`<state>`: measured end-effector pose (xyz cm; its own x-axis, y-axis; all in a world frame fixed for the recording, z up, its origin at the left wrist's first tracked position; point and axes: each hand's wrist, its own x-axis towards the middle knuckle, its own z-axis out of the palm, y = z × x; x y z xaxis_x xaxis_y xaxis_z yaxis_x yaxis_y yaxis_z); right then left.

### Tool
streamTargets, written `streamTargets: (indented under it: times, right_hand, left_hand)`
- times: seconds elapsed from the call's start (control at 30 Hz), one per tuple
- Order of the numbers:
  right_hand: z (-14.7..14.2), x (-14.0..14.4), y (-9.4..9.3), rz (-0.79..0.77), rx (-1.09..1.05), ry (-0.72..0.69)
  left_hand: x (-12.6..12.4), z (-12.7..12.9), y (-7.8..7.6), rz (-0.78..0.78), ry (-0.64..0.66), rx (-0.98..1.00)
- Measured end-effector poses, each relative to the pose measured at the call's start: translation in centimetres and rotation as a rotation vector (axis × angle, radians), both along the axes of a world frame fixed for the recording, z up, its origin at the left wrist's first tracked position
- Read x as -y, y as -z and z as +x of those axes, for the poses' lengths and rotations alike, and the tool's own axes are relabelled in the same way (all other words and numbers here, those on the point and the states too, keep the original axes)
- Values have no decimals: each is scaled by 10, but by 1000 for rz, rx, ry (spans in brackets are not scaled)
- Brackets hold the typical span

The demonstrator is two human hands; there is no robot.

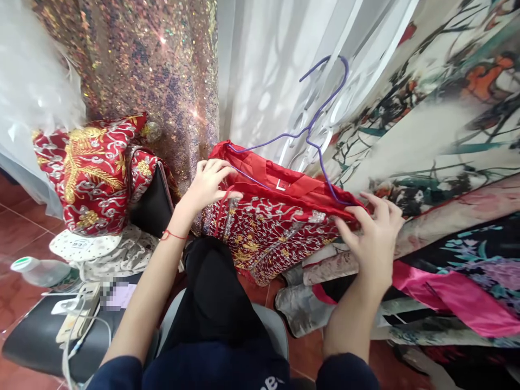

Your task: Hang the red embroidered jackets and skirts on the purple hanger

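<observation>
— Dark-clad knee (215,292) sits nearest the lens, between the two forearms. Status of the hands?

— Left hand (209,181) pinches the left shoulder of the red embroidered garment (272,227), fingers closed on the fabric. Right hand (374,233) grips the opposite shoulder edge, thumb on top. Held apart this way, it seems, to spread the cloth over the purple hanger (320,114) (its hook rises above and between the hands).

— Anything obscured?

— Garment hem drops behind the knee. Left of the left hand, a second red embroidered piece (93,173) is partly covered. Printed fabrics (447,135) right of the right hand run off-frame.
</observation>
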<state>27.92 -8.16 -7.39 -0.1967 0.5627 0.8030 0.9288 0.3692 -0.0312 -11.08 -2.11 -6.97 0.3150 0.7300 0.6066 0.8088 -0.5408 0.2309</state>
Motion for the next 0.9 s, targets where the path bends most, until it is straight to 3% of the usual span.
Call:
streamTargets:
  times: [0.2, 0.43, 0.67, 0.8, 0.9]
  right_hand:
    - [14, 19, 12, -13, -141, -138]
    - [1, 31, 15, -9, -230, -298]
    - [9, 34, 31, -62, -278, -338]
    - [20, 37, 65, -111, -510, -357]
    - [22, 42, 87, -89, -641, -345]
  left_hand:
    - [-13, -12, 5, -186, -256, -123]
    - [-56, 4, 18, -192, -415, -19]
    - [-96, 15, 27, -183, -399, 169]
    - [-92, 7, 43, -312, -362, 309]
    - [-78, 8, 50, -367, -309, 180]
